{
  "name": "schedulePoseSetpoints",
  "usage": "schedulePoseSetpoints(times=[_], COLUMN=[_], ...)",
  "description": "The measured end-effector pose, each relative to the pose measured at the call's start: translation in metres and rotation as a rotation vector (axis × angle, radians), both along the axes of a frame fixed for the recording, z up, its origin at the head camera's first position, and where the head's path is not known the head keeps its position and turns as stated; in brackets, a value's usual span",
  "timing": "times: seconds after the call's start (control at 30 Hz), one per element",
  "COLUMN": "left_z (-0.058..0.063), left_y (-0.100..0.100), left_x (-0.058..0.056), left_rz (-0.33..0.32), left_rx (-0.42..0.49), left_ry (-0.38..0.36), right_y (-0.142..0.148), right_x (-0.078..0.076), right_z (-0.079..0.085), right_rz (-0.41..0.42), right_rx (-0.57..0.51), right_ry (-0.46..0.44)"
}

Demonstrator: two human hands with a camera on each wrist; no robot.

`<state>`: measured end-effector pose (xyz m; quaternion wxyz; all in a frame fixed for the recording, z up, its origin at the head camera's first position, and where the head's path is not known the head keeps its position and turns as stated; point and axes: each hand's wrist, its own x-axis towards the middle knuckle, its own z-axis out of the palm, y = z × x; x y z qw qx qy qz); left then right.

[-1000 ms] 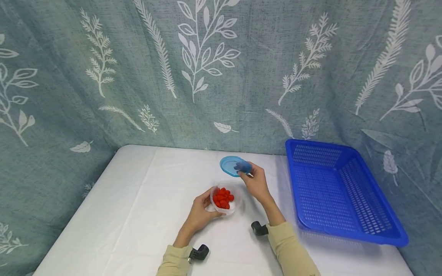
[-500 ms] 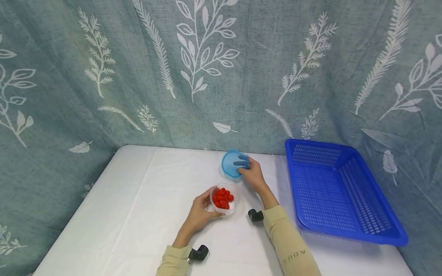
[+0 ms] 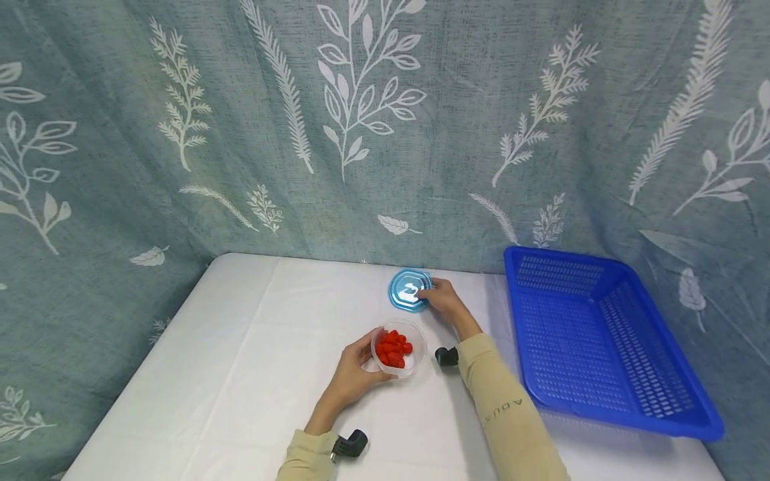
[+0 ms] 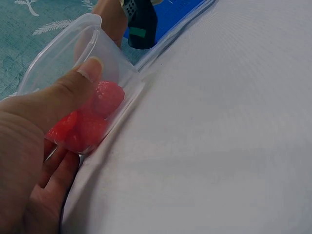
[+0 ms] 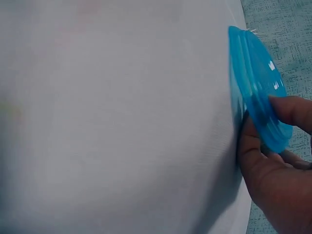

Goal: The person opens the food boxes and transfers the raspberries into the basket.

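Note:
A clear plastic tub (image 3: 415, 334) with red raspberry-like pieces (image 3: 392, 349) inside stands on the white table, its top uncovered. My left hand (image 3: 355, 371) grips the tub from the left; in the left wrist view the thumb (image 4: 73, 90) presses its side and the other fingers curl round beneath. Behind the tub, my right hand (image 3: 446, 298) pinches the right edge of a translucent blue lid (image 3: 404, 291). The right wrist view shows the lid (image 5: 253, 83) close over the cloth, thumb on its upper face and fingers under it.
At the right of the white-covered table (image 3: 271, 374) sits a large blue plastic basket (image 3: 601, 354) with mesh walls. A green leaf-patterned curtain (image 3: 289, 167) hangs along the back and left edges.
My right hand has turned the blue lid over and lowered it toward the table behind the tub. My left hand keeps its hold on the tub. The head view has shifted slightly.

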<state>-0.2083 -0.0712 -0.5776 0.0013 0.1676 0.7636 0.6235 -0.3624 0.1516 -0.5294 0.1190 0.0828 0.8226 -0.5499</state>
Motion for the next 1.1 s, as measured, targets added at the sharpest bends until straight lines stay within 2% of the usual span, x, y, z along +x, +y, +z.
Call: schedulePoseSetpoints(times=[0.1,0.27,0.43,0.53,0.83,0.97,1.1], left_z=[0.000,-0.001,0.001,0.001,0.002,0.003,0.004], left_y=[0.001,0.001,0.000,-0.001,-0.002,-0.001,-0.001], left_x=[0.000,-0.002,-0.002,-0.002,0.000,0.000,-0.001], left_rz=[-0.005,-0.017,-0.022,-0.022,-0.019,-0.012,-0.006], left_rx=[0.018,0.028,0.029,0.025,0.013,0.007,0.003], left_ry=[-0.007,-0.009,-0.019,-0.025,-0.027,-0.032,-0.027], right_y=[0.001,0.000,-0.001,-0.003,-0.001,0.000,-0.001], right_x=[-0.004,-0.006,-0.008,-0.008,-0.004,0.000,0.004], right_z=[0.004,0.009,0.007,0.006,-0.001,-0.004,-0.001], right_rz=[0.008,0.015,0.020,-0.011,-0.047,-0.096,-0.107], right_rx=[0.036,0.087,0.085,0.095,0.092,0.053,-0.009], right_ry=[-0.040,-0.029,0.047,0.099,0.189,0.224,0.260])
